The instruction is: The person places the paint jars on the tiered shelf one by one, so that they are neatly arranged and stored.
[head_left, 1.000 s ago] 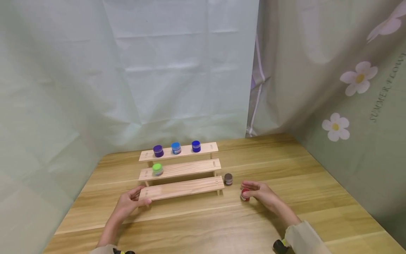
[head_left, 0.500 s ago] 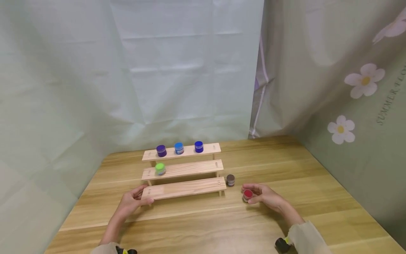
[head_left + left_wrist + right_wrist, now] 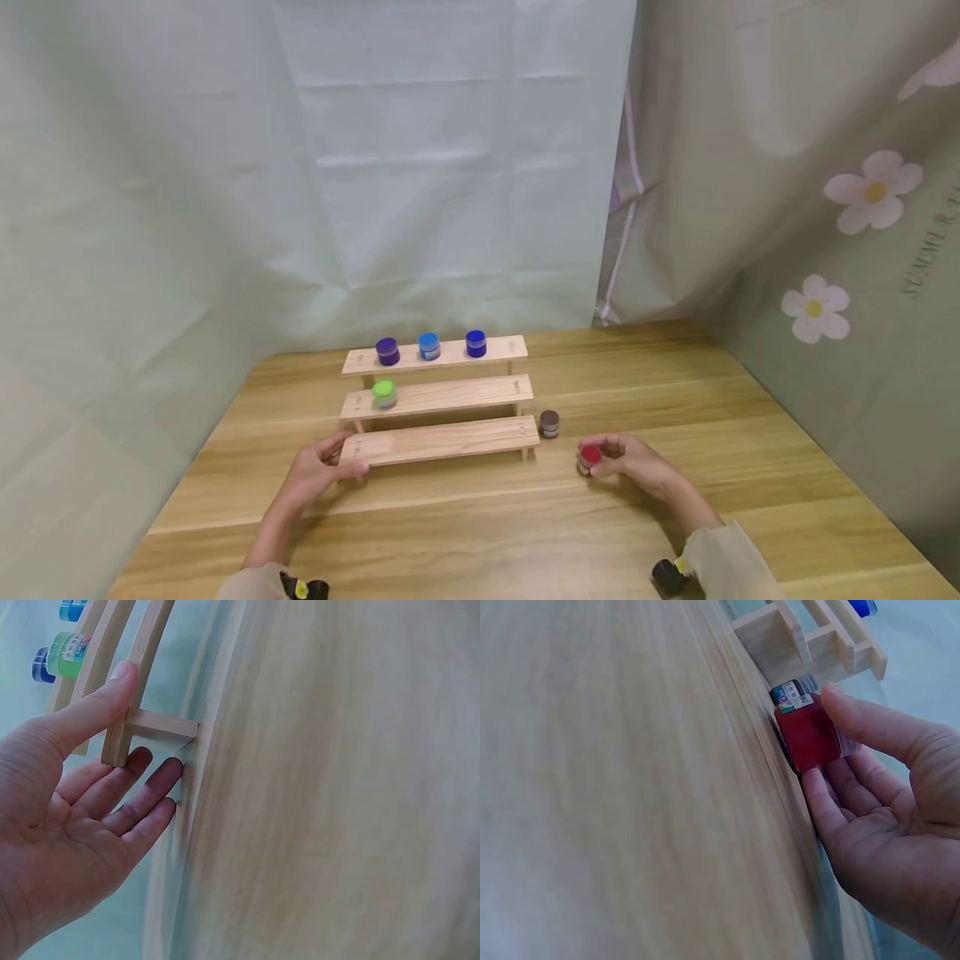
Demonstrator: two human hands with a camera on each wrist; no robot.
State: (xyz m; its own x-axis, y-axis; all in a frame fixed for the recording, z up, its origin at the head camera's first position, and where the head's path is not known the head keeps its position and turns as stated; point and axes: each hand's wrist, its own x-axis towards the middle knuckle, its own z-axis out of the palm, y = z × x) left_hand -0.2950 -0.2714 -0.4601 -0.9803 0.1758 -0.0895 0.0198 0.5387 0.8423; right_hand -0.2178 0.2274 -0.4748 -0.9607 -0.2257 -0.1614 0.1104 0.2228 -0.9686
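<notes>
A three-step wooden display rack stands on the table. My left hand holds the left end of its lowest step, the thumb on the front edge and the fingers behind. In the left wrist view the thumb lies against the plank. At the right, my right hand grips a small red paint jar between thumb and fingers. The right wrist view shows this red jar low at the table surface. Between rack and right hand sits a brown paint jar.
On the top step stand a purple jar, a light blue jar and a dark blue jar. A green-lidded jar is on the middle step's left. Fabric curtains hang behind the wooden table.
The red jar has tilted slightly in my right hand, its lid now facing up more. The whole scene has shifted a little to the right in view. The left hand keeps its hold.
</notes>
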